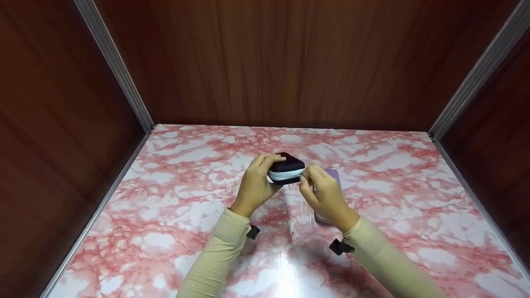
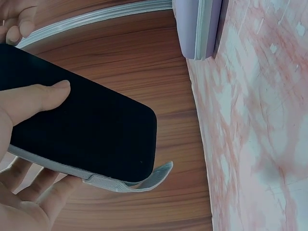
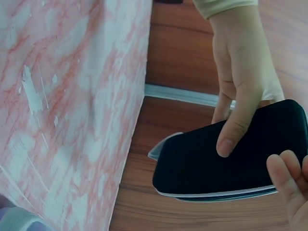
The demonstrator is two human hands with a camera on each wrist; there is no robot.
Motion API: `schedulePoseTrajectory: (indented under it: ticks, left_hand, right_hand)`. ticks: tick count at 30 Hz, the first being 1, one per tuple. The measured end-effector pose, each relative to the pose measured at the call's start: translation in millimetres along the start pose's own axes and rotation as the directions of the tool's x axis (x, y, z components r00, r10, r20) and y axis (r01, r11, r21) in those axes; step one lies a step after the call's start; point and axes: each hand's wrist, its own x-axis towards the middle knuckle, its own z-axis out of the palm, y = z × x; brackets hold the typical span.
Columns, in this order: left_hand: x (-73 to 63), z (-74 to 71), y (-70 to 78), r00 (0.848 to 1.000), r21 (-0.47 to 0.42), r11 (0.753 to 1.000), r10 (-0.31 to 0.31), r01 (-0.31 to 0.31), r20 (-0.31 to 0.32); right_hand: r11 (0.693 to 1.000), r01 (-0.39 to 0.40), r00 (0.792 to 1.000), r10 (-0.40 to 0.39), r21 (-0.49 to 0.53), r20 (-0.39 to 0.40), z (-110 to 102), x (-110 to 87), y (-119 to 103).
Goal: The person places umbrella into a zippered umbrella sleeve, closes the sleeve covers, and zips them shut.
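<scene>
A black zip case (image 1: 288, 164) with rounded corners and a pale blue zip band (image 1: 285, 174) is held up above the table. My left hand (image 1: 257, 181) grips it from the left side; in the left wrist view the thumb lies across the flat black face, the fingers beneath. A grey fabric loop (image 2: 151, 182) sticks out from one end of the case. At the case's right corner, the fingertips of my right hand (image 1: 325, 194) pinch the zip band's end, where the small pull is mostly hidden. The right wrist view shows its fingers (image 3: 287, 180) by the case's edge.
A purple case (image 1: 333, 175) with a pale band lies on the table under my right hand, partly hidden by it. The red and white marbled table (image 1: 174, 231) is bordered by brown wood-look panels (image 1: 265, 62) at the back and sides.
</scene>
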Motion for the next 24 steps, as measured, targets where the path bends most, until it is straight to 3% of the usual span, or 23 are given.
schedulePoseTrajectory:
  ticks: [8,18,24]
  left_hand:
    - [-0.5,-0.8,-0.5,0.999,-0.048,0.998,0.032,-0.032,0.008]
    - [1.0,-2.2,2.0,0.998,0.051,0.997,0.059,-0.06,0.012]
    - [1.2,-2.8,2.6,0.998,0.052,0.997,0.059,-0.06,0.007]
  right_hand:
    - [0.999,0.009,1.0,-0.009,0.046,-0.001,0.8,-0.8,-1.7]
    - [0.999,0.033,0.999,-0.034,0.01,0.019,-2.7,-0.9,-1.7]
    - [0.999,0.032,0.999,-0.032,-0.002,0.022,-3.5,-2.1,-0.8]
